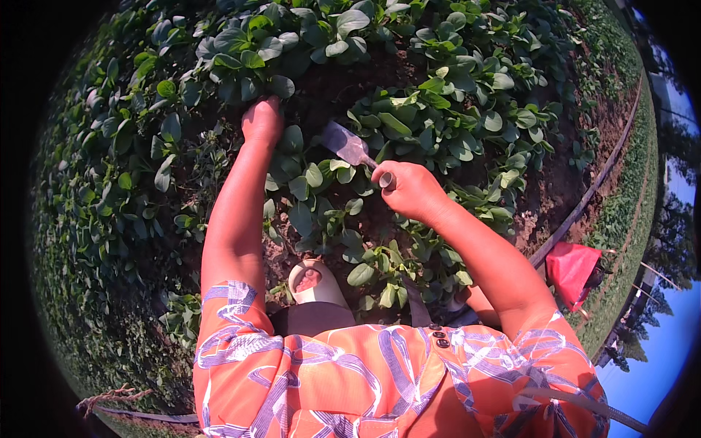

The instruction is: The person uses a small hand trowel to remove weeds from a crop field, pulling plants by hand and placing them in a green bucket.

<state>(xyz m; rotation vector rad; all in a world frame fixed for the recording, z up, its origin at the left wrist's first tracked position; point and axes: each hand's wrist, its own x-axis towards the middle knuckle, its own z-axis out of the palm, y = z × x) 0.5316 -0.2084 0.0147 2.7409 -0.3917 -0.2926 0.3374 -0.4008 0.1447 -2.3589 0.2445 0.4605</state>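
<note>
My left hand [264, 120] reaches in among leafy green plants [241, 49] at the upper left of centre. Its fingers are bent under the leaves, and whether they grip a stem is hidden. My right hand [408, 189], right of centre, is closed around the handle of a small hand tool with a flat metal blade [346, 143]. The blade points up and left, just above low leaves, with dark soil [328, 82] beyond it. Some space lies between the blade and my left hand.
My foot in a pale open-toed sandal [312, 282] stands on the soil below centre. Dense plants surround both arms. A long dark hose or pipe [589, 194] curves along the bed's right side, beside a red bag [572, 271]. A frayed rope [115, 395] lies at the lower left.
</note>
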